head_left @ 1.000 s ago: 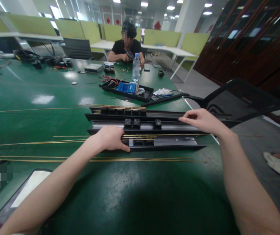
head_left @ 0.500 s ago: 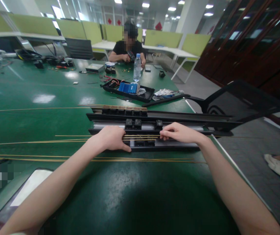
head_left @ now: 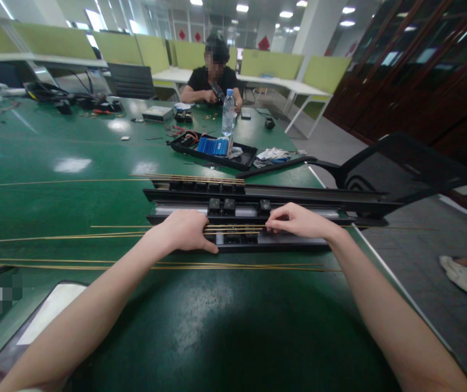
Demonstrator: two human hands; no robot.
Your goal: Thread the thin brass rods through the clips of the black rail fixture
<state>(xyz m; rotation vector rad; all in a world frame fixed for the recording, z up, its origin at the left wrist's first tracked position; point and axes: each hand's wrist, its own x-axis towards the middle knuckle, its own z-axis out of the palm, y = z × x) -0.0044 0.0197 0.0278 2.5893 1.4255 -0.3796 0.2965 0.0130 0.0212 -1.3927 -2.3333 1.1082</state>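
A long black rail (head_left: 282, 248) lies nearest me on the green table, with small black blocks (head_left: 233, 238) set in its channel. My left hand (head_left: 186, 230) straddles this rail, thumb on its near side and fingers curled over the far side. Several thin brass rods (head_left: 241, 233) run lengthwise above the blocks and pass under that hand. At the rods' right part, my right hand (head_left: 288, 219) pinches a thin brass rod between thumb and fingertips. Behind is a second black rail (head_left: 188, 209) holding black cubes (head_left: 229, 206).
A third rail (head_left: 319, 193) lies farther back, with more rods across it. Loose brass rods (head_left: 237, 267) lie in front. Beyond stand a black tray (head_left: 241, 159) and a water bottle (head_left: 228, 114). A co-worker (head_left: 213, 79) sits opposite; a chair (head_left: 413, 163) is at right.
Both hands keep nearly the same places and grips. The view has shifted very slightly. At the right edge, another person's shoe has moved mostly out of view.
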